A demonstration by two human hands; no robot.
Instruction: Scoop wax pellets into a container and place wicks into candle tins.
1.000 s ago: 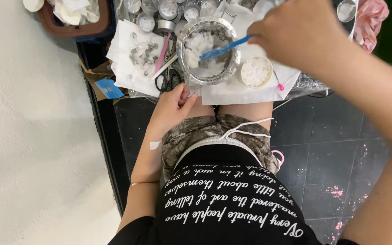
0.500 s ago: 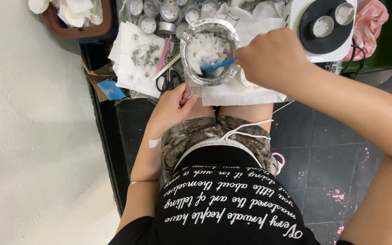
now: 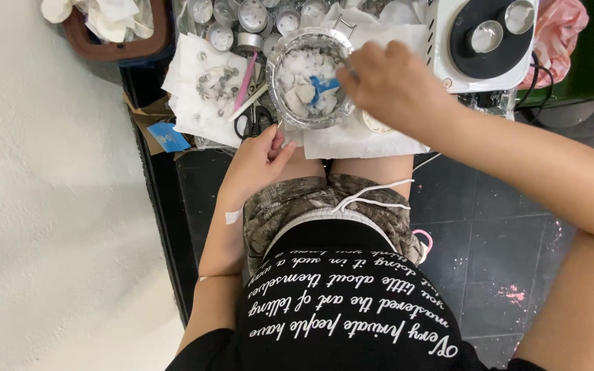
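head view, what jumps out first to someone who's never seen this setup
The metal bowl of white chunks at top centre draws the eye first, with the right hand working a blue tool into it. Just below, the left hand grips the bowl's near edge or handle. To the right stands a white hot plate with two small metal cups on its dark top, and to the left lies white paper scattered with small metal pieces.
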